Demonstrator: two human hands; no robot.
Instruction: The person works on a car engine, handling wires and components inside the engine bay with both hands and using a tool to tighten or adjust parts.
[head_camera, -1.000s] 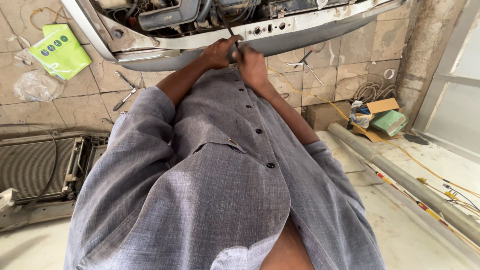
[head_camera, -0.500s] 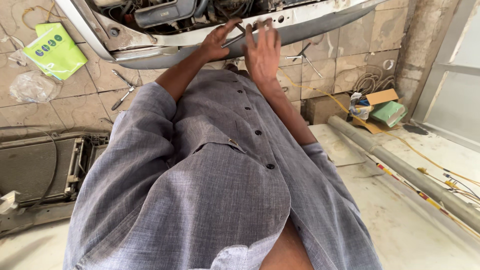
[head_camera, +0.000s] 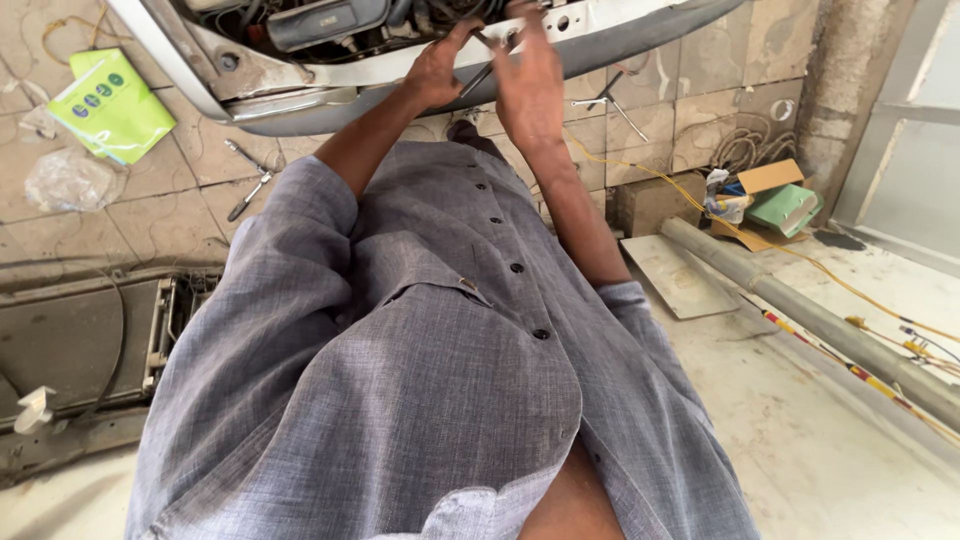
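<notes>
Both hands raised since a moment earlier to the grey metal car front panel (head_camera: 330, 100): left hand (head_camera: 438, 72) and half-spread right hand (head_camera: 528, 85) pinching a thin dark rod tool (head_camera: 484, 68) at its rim.

Both hands at the top edge, left hand (head_camera: 437, 68) just left of right hand (head_camera: 528, 85), a thin tool (head_camera: 484, 70) between them, metal panel (head_camera: 600, 30) behind, pliers (head_camera: 247, 188) on the floor (head_camera: 820, 440) left, pipe (head_camera: 800, 310) and cardboard box (head_camera: 770, 200) right.
</notes>
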